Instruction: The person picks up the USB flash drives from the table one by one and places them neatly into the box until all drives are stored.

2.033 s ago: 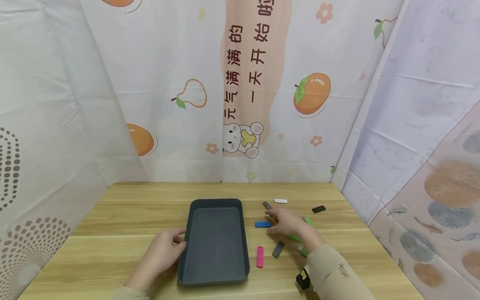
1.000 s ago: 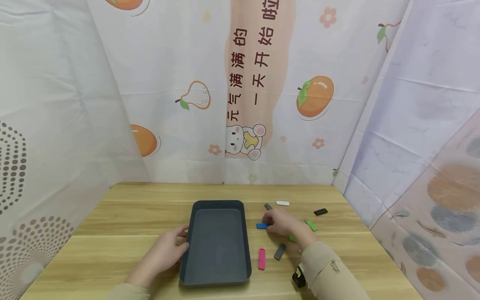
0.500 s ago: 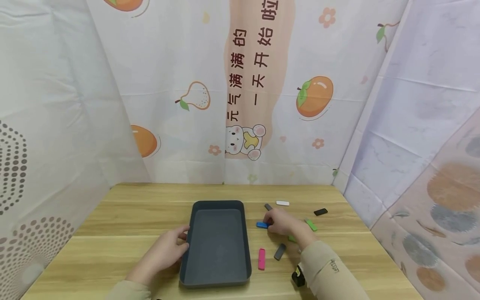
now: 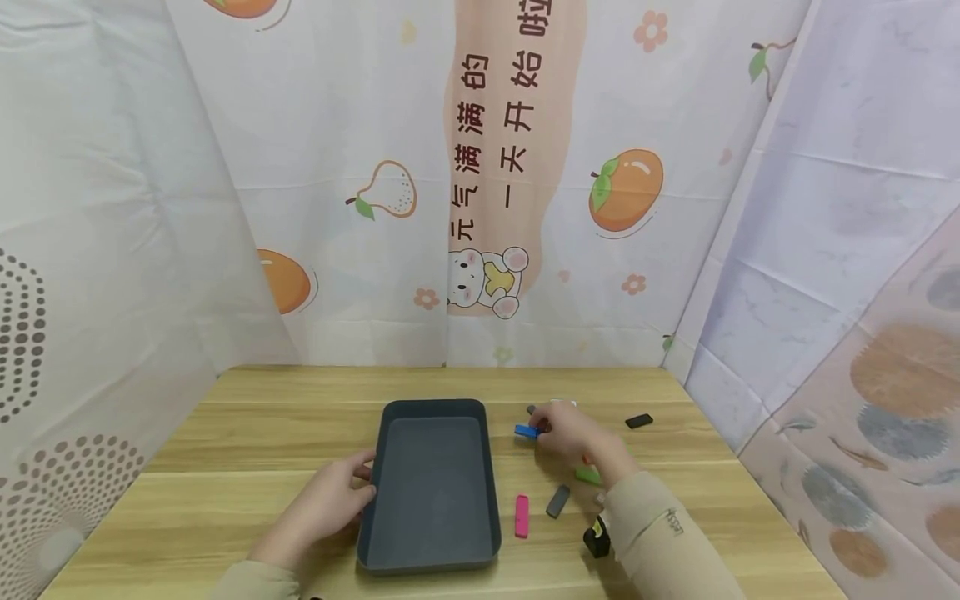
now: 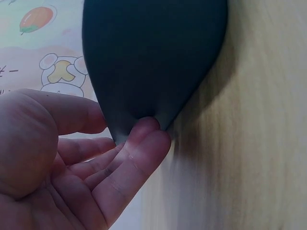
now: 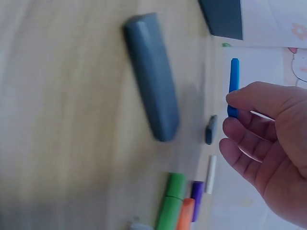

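My right hand pinches a blue USB stick between thumb and fingers. In the right wrist view the stick points upward, raised over the table. My left hand holds the left wall of an empty dark grey tray. In the left wrist view two fingertips press the tray's outer wall, while the thumb reaches to its rim. A pink USB stick and a dark grey one lie right of the tray.
Near the right forearm are a green stick and a black-and-yellow object. A black stick lies farther right. Orange, purple and white sticks show in the right wrist view. A printed curtain stands behind the table.
My right hand has come down on the blue USB stick, taken hold of it and lifted it slightly away from its spot. The left hand stays at the tray.
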{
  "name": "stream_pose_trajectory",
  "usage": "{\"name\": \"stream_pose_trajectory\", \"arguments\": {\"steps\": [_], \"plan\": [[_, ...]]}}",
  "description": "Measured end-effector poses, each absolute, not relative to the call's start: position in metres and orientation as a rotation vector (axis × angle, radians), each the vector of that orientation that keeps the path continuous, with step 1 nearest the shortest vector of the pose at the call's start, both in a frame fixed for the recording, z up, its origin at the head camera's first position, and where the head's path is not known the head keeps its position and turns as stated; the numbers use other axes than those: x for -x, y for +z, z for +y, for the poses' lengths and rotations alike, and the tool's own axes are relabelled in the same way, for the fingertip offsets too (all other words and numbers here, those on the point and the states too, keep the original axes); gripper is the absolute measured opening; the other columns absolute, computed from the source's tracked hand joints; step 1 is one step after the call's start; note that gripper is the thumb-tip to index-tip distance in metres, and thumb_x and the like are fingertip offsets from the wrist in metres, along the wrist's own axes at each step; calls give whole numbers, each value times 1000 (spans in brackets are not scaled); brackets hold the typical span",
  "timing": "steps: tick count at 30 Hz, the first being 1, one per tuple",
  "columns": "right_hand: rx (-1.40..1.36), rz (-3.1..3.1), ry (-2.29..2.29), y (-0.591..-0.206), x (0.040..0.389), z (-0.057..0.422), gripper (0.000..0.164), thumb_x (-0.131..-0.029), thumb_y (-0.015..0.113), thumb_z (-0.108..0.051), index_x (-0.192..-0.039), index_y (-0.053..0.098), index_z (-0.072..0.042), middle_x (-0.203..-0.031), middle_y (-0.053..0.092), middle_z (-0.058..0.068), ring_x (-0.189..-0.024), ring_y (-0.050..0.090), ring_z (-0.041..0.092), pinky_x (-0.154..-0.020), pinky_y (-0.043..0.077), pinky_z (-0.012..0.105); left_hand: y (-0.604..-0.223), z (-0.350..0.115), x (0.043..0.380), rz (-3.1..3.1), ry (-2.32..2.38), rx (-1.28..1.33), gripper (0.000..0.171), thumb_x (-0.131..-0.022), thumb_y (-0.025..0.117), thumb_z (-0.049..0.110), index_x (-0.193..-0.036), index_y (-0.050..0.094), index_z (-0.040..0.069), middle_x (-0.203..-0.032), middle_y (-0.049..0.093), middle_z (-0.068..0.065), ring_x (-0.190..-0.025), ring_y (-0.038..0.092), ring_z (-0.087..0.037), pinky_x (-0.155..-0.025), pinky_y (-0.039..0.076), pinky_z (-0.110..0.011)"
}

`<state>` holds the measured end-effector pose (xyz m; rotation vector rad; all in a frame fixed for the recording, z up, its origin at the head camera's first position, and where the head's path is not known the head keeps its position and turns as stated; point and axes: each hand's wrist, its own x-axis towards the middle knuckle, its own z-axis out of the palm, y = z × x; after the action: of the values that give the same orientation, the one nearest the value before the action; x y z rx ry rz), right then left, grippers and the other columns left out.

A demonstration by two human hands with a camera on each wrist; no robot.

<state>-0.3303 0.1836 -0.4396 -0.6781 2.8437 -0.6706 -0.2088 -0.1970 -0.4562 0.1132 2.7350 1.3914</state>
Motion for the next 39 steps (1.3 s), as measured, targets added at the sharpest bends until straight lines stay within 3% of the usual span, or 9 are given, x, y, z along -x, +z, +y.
{"name": "stream_pose_trajectory", "arguments": {"steps": [13, 22, 39], "plan": [[750, 2844, -738, -406, 336, 193, 14, -92, 72, -3, -106, 72, -8, -92, 68, 2, -82, 61, 14, -72, 55, 34, -457, -198, 209, 2734, 1388, -118, 55, -90, 64, -7, -144, 51, -6, -112, 68, -22, -74, 69, -20, -57, 60, -32], [815, 2895, -766, -386, 339, 183, 14, -92, 71, -5, -104, 74, -10, -85, 66, -3, -77, 60, 14, -69, 55, 32, -454, -198, 209, 2710, 1364, -104, 54, -91, 63, -7, -144, 49, -9, -112, 67, -22, -72, 69, -20, -58, 60, -33], [927, 2955, -715, -364, 347, 146, 19, -92, 71, -9, -111, 74, -8, -90, 69, -2, -82, 63, 13, -74, 56, 33, -455, -199, 210, 2694, 1382, -124, 55, -91, 63, -7, -144, 49, -9, -112, 67, -21, -74, 69, -21, -56, 60, -32]]}}
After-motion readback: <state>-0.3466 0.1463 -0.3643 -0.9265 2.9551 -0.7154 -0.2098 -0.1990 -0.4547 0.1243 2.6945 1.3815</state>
